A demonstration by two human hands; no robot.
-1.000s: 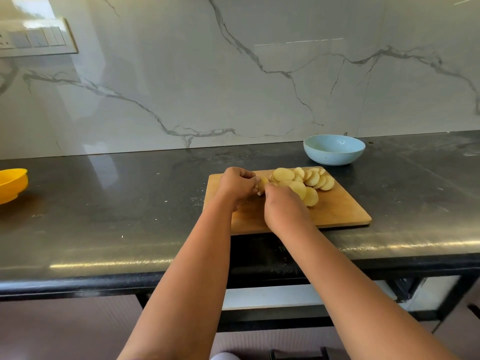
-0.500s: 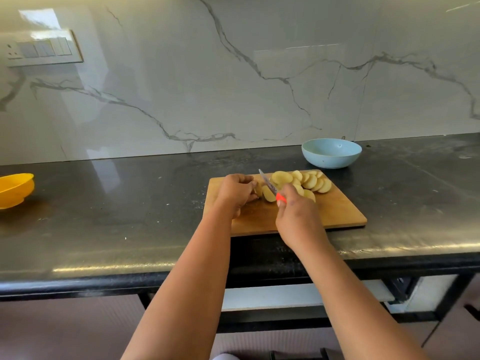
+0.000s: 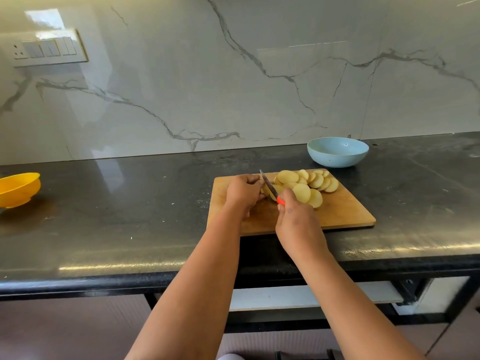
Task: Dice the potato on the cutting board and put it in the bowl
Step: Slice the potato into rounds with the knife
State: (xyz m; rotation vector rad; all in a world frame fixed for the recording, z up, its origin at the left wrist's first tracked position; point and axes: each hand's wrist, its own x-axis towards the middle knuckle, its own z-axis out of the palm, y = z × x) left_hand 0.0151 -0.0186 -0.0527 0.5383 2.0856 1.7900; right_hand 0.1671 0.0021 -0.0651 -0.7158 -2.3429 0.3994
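A wooden cutting board (image 3: 342, 211) lies on the black counter. Several round pale potato slices (image 3: 315, 181) are fanned across its far half. My left hand (image 3: 242, 193) is curled over a small potato piece (image 3: 265, 190) at the board's far left. My right hand (image 3: 296, 219) grips a knife (image 3: 268, 187) with an orange handle; its blade angles up and left, against the piece by my left fingers. A light blue bowl (image 3: 337, 152) stands just beyond the board's far right corner, and nothing shows inside it.
A yellow bowl (image 3: 18, 189) sits at the far left of the black counter (image 3: 130, 216). A marble wall with a switch plate (image 3: 46, 49) rises directly behind. The counter's front edge runs below my forearms.
My right hand pulled back toward me from over the slices, and the knife blade came into view, set against the piece under my left fingers. The camera view shifted slightly.
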